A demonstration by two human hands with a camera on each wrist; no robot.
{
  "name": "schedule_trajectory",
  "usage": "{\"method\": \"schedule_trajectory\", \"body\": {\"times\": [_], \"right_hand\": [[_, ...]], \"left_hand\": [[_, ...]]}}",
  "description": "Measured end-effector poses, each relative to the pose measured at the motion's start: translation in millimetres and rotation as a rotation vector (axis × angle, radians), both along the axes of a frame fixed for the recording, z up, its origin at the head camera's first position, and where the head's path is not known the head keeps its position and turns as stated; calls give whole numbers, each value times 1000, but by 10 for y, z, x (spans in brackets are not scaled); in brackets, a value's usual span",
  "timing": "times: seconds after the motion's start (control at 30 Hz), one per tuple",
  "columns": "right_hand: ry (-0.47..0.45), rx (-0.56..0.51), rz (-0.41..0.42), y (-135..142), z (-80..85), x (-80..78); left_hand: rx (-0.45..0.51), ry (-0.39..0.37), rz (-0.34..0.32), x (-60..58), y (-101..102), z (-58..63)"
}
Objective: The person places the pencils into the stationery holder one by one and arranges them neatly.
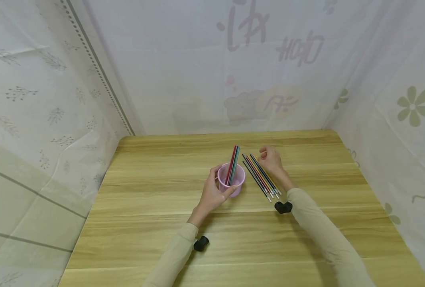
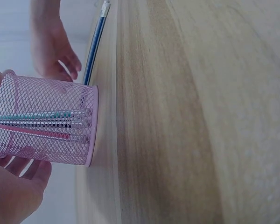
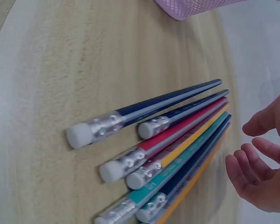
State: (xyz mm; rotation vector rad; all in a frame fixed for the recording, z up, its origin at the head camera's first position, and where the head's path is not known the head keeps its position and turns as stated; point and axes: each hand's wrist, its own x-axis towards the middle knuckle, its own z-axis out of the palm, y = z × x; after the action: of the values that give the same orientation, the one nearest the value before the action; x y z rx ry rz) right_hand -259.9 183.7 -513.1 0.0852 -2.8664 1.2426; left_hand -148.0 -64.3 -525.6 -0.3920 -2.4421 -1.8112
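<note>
With the pink cup [image 2: 46, 95] as the clock's centre in the head view, a creased, pale cloth [image 1: 36, 99] printed with feathery sprigs is hanging well apart at ten o'clock. The streaky, wood-grained table [image 1: 155, 191] is spreading beneath the work. At eight o'clock the left hand [image 1: 212, 194] is gripping the cup, thumb pressing its near side, fingers curling round its left. The cup itself is a cylinder of diamond mesh with smooth, rounded rims. Inside, slender upright pencils [image 1: 234, 163] in red, black and green are leaning just past twelve. Beside it, at three, loose pencils [image 1: 259, 174] in blue, red, yellow and teal are lying fanned, tips pointing to eleven, stubby white erasers in dimpled silvery ferrules pointing to five. At two o'clock the right hand [image 1: 271, 161] is bending its fingers loosely beside them, gripping nothing. Farther out, a flower-printed cloth [image 1: 395, 139] is hanging.
</note>
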Motion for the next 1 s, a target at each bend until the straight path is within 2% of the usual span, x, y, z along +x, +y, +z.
{"method": "schedule_trajectory", "body": {"times": [0.23,0.4,0.63,0.9,1.0], "right_hand": [[-15,59,45,34,-108,-22],[-19,90,70,48,-139,-29],[-21,115,81,65,-150,-35],[-93,186,86,63,-110,-39],[-118,229,87,58,-93,-38]], "left_hand": [[25,3,-2,-3,4,-24],[9,2,-1,-11,-3,-29],[-4,4,3,-15,-5,-40],[37,9,-1,-17,10,-38],[40,8,-2,0,23,-2]]}}
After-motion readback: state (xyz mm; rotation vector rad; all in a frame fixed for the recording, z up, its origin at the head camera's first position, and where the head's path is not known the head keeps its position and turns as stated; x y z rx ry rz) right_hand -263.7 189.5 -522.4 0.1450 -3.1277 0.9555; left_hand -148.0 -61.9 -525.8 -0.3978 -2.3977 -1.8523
